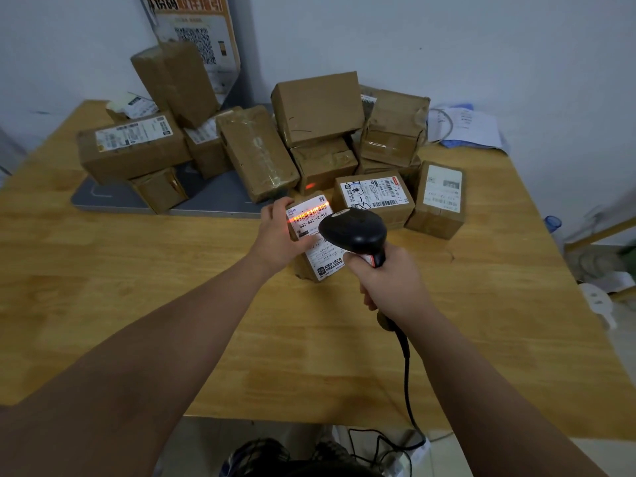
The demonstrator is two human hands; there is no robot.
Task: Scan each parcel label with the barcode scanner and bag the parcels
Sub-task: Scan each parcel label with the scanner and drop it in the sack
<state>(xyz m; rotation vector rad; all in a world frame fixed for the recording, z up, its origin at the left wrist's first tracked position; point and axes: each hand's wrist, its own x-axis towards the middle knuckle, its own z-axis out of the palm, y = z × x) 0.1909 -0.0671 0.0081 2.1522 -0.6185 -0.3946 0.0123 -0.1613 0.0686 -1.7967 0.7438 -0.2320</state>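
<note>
Dim, even indoor light with soft shadows; wide-angle bending at edges, right side blurred.

The scanner (354, 228) covers the right part of the label (309, 216) on the parcel (304, 268) we hold, and our left hand (277, 235) hides its left side. Our right hand (385, 280) wraps the scanner's grip, hiding the trigger. The label's small print is too fine for us to read. The poster (196, 29) is cut by the top edge. The things at the right edge are blurred.
</note>
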